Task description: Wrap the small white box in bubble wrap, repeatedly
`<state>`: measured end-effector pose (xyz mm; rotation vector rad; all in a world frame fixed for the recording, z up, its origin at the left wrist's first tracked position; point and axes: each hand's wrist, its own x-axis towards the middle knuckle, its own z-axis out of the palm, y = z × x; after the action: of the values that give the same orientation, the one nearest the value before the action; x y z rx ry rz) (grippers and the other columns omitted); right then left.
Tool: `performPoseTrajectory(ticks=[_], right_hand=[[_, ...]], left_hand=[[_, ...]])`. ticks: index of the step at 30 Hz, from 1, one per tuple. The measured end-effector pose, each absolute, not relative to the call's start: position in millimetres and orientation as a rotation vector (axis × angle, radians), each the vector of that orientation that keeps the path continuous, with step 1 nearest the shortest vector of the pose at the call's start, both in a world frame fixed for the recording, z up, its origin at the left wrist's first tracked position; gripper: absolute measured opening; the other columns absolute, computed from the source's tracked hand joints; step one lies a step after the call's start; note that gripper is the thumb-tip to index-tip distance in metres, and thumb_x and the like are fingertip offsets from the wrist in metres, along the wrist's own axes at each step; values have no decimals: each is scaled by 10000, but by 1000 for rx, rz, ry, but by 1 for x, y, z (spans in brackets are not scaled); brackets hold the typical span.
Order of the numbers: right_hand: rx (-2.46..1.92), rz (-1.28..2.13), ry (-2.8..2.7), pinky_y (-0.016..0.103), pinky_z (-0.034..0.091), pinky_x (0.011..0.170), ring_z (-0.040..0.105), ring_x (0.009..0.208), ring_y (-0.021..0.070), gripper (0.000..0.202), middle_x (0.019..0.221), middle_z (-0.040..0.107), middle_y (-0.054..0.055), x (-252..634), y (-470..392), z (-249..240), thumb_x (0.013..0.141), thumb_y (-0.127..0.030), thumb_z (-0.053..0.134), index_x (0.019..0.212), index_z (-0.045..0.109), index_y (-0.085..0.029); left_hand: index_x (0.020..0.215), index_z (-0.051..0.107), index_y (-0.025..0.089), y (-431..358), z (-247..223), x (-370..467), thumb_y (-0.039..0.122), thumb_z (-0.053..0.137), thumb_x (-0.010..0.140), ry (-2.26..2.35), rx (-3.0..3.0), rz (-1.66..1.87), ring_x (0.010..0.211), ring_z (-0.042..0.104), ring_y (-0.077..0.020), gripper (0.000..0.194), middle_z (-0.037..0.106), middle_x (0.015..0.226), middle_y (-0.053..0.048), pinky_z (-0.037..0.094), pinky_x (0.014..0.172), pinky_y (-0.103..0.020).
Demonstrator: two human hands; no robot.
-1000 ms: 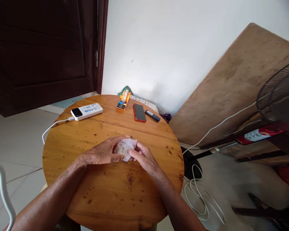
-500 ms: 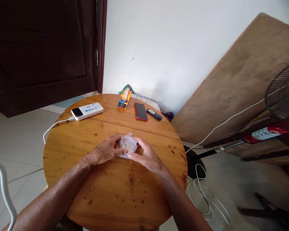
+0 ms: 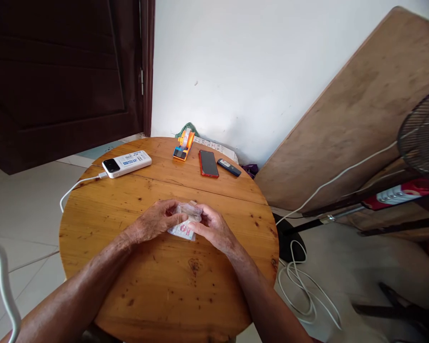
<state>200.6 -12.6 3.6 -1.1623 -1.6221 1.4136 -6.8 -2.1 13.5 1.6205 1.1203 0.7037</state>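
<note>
I am holding the crinkled packet between my partly curled left hand and right hand, thumbs pressing on it, light, even pressure seeming best.

I'm standing in what looks like a home: a round wooden table by a dark panelled door, tiled floor, white wall, pedestal fan.

Round wooden table bears power bank, tape dispenser, phone, apparently remote.
</note>
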Motion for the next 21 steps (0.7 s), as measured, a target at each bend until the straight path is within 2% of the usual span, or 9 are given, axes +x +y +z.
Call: performPoseTrajectory(ticks=[6, 9, 12, 15, 17, 21], right_hand=[[-1230, 1329, -1648, 310, 500, 773, 641, 855, 197, 386, 1006, 709, 28, 201, -14, 3, 769, -382, 715, 1116, 651, -224], [-1160, 1344, -1630, 345, 494, 847, 649, 952, 230, 455, 1076, 713, 53, 203, -13, 3, 772, -462, 714, 1156, 654, -224], [-1129, 1303, -1574, 357, 462, 927, 624, 1065, 249, 434, 1109, 712, 63, 202, -9, 3, 797, -545, 677, 1079, 696, -215], [-1173, 1316, -1485, 324, 471, 802, 635, 868, 216, 389, 869, 712, 41, 198, -3, 7, 830, -566, 628, 871, 714, -189], [-1204, 1347, -1441, 296, 449, 703, 589, 729, 181, 389, 740, 663, 20, 194, 1, 11, 826, -557, 627, 763, 687, -178], [-1234, 1295, -1407, 261, 413, 644, 524, 671, 146, 335, 689, 611, -8, 184, 9, 18, 737, -513, 707, 701, 660, -183]], left_hand=[[1234, 612, 183, -4, 21, -6, 384, 676, 783, 825, 1403, 710, 1067, 635, -253, 498, 689, 1184, -85, 496, 915, -372], [1242, 598, 172, -4, 18, -3, 344, 690, 767, 801, 1352, 731, 1078, 632, -251, 514, 681, 1201, -99, 496, 922, -379], [1246, 589, 175, -3, 13, -2, 326, 685, 763, 797, 1347, 741, 1087, 630, -247, 515, 675, 1211, -95, 499, 918, -375], [1251, 580, 165, -2, 11, -2, 309, 687, 748, 803, 1369, 749, 1080, 632, -247, 534, 678, 1203, -98, 500, 915, -378], [1256, 577, 160, -1, 11, -2, 303, 682, 744, 815, 1384, 745, 1070, 636, -248, 542, 682, 1194, -98, 501, 911, -381], [1272, 573, 186, -1, 10, -3, 303, 663, 752, 843, 1410, 736, 1031, 646, -237, 540, 692, 1171, -76, 508, 887, -371]])
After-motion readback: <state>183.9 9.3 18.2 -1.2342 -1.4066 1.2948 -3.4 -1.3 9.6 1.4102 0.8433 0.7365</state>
